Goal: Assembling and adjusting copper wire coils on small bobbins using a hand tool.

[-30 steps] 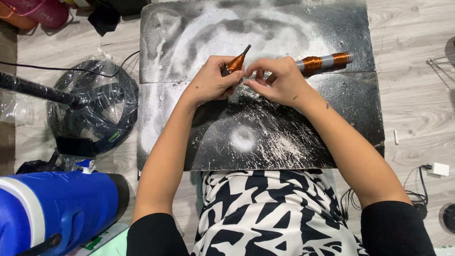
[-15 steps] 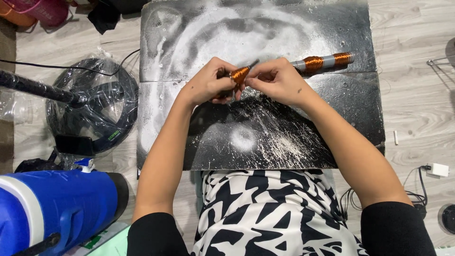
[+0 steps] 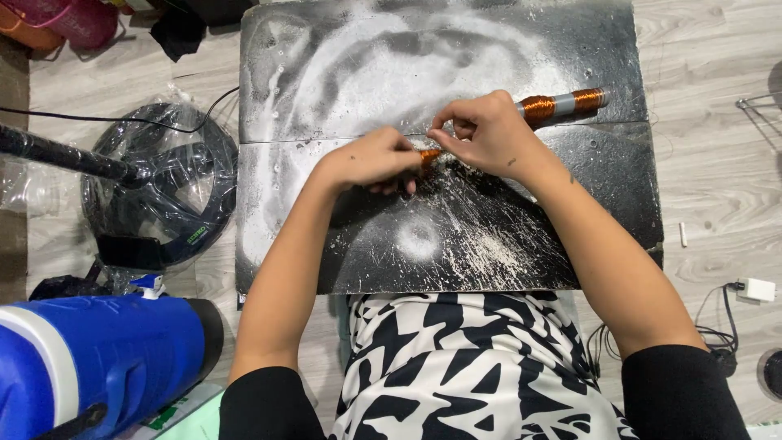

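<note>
A small copper-wound piece (image 3: 429, 154) is being pinched between the left hand (image 3: 375, 160) and the right hand (image 3: 486, 133), both clenched on it, just above the dark, white-streaked surface (image 3: 342, 73). A longer copper-wound rod (image 3: 564, 103) is lying on the surface behind the right hand. On the wooden floor (image 3: 717, 163), a plastic-wrapped black fan base (image 3: 163, 191) and a blue cooler (image 3: 90, 363) are being kept to the left.
</note>
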